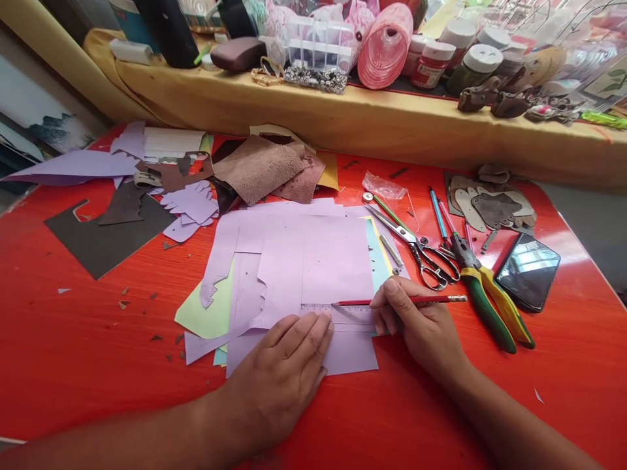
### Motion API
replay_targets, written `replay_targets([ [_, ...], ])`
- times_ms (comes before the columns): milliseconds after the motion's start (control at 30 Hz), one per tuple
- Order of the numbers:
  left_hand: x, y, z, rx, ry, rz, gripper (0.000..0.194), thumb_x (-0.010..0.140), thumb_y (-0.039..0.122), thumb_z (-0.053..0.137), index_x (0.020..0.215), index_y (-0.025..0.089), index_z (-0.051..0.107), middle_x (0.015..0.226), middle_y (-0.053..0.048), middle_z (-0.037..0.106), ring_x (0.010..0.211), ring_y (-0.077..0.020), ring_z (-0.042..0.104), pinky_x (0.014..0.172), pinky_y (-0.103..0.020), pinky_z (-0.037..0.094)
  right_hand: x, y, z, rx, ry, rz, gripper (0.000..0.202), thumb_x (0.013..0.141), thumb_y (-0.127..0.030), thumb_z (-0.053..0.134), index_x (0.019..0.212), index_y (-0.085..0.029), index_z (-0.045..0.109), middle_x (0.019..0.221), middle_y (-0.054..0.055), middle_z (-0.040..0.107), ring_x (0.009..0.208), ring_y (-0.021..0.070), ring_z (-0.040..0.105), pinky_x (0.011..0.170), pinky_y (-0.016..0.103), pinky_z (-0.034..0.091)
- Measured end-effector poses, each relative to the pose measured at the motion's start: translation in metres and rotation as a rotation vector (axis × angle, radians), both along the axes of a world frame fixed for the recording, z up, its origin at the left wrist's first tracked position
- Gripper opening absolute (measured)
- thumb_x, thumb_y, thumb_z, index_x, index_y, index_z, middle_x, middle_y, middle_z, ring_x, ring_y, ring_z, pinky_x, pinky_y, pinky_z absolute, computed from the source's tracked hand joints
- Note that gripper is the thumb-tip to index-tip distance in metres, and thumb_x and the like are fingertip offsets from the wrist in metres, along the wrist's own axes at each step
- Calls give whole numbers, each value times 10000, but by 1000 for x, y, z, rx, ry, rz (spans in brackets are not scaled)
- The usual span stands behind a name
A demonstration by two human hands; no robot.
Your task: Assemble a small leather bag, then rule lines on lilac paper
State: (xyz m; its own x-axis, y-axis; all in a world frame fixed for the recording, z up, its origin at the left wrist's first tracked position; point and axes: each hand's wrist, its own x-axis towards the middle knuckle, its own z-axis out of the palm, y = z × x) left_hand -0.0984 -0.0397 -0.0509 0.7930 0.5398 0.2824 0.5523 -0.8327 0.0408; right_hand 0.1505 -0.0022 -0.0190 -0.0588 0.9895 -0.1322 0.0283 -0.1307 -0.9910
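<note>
Head view: left hand (289, 365), flat and unclenched, apparently steadies lilac paper sheet (337, 261) beneath clear plastic ruler (360, 310); right hand (426, 320) clamps red wooden pencil (355, 302).

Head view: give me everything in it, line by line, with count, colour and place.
Purple paper: several sheets, purple, table centre
Ruler: one, clear, on that paper
Pencil: one, red, over the ruler
Scissors: one pair, silver, right of paper
Pliers: one, green and yellow, right of scissors
Phone: one, black, table right
Pens: several, mixed colours, near scissors
Leather scraps: several, brown, table far side
Dark sheet: one, grey, table left
Table: one, red, under the paper
Ledge: one, yellow cloth, behind table
Box: one, clear, ledge middle
Jars: several, white lids, ledge right
The rest: too crowded to count
Left hand: one, flat on the paper
Right hand: one, pencil in its grip
</note>
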Motion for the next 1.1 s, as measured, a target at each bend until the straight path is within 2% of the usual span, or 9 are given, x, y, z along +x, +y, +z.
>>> replay_targets([
  [400,0,1,1,-14,-12,-4,463,1076,221,515,1479,5,586,1530,-201,620,1408,-324,547,1190,-464,385,0,2,-1,17,18,5,484,1034,-570,659,755,-181,737,509,-40,472,454,121,529,468,250,500],
  [1100,1,2,1,-9,-25,-12,448,1074,202,517,1460,-10,600,1506,-203,641,1393,-329,556,1172,-474,394,0,-1,-2,4,7,8,504,1036,-587,647,749,-179,718,514,-39,477,460,123,539,474,251,497],
])
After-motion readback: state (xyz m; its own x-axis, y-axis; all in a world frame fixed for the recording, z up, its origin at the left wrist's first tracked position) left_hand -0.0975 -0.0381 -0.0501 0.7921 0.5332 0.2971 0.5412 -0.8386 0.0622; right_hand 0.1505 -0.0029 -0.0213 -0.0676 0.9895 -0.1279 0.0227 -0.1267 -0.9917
